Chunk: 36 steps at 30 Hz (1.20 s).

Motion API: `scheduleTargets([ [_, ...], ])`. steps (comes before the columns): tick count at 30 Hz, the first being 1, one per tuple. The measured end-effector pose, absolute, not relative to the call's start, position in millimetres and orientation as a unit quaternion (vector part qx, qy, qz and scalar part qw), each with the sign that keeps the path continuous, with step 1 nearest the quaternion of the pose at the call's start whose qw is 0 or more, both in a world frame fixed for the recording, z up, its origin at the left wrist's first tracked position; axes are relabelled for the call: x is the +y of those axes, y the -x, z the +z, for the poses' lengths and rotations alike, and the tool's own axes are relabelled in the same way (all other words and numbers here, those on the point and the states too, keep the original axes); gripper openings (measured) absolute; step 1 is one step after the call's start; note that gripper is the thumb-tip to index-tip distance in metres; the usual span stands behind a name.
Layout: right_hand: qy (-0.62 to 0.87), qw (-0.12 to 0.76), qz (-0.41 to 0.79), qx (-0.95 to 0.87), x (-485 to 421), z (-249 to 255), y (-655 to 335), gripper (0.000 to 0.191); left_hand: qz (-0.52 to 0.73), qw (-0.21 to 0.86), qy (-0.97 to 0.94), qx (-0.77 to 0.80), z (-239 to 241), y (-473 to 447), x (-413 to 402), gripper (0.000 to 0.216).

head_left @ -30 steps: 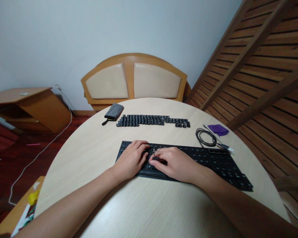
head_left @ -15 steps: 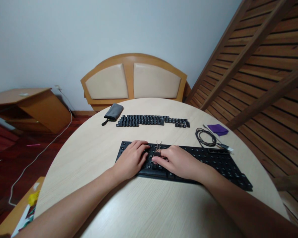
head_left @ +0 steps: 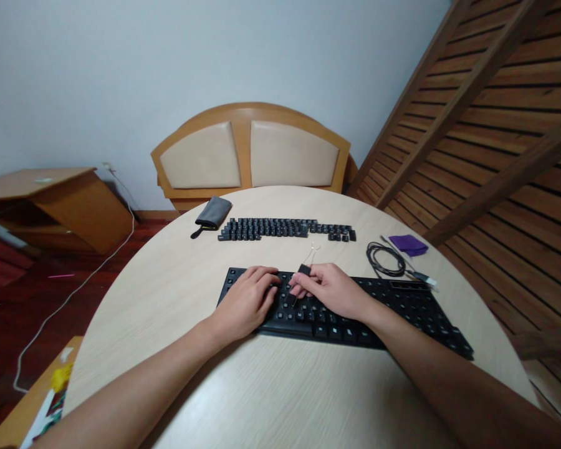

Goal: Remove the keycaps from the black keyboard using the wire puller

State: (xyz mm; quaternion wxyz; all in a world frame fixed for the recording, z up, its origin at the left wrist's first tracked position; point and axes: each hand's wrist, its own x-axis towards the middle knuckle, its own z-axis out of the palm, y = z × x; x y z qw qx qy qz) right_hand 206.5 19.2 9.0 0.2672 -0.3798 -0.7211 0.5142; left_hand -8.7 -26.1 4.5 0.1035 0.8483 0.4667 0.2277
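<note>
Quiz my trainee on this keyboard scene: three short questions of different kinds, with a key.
1. True or false: the left hand rests on the keyboard.
2. What does the right hand hold? A) wire keycap puller B) purple cloth C) coiled cable
3. Fill in: the grey pouch lies at the ___ end of the row of loose keycaps.
Key: 1 true; 2 A; 3 left.

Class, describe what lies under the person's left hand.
The left hand rests on the left end of the black keyboard; keys beneath are covered. The right hand pinches a wire tool.
</note>
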Motion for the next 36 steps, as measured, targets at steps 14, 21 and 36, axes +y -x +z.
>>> scheduleTargets([
  [14,0.359,0.320,0.508,-0.715,19.8,-1.1,-201.6,0.042,0.294,0.235,-0.812,0.446,3.0,10.9,-25.2,0.008],
  [21,0.362,0.313,0.506,-0.717,20.6,-1.5,-201.1,0.041,0.298,0.258,-0.815,0.425,3.7,11.0,-23.8,0.007],
  [36,0.368,0.315,0.491,-0.724,21.2,0.2,-200.9,0.042,0.289,0.217,-0.849,0.386,6.9,12.6,-26.3,0.016],
])
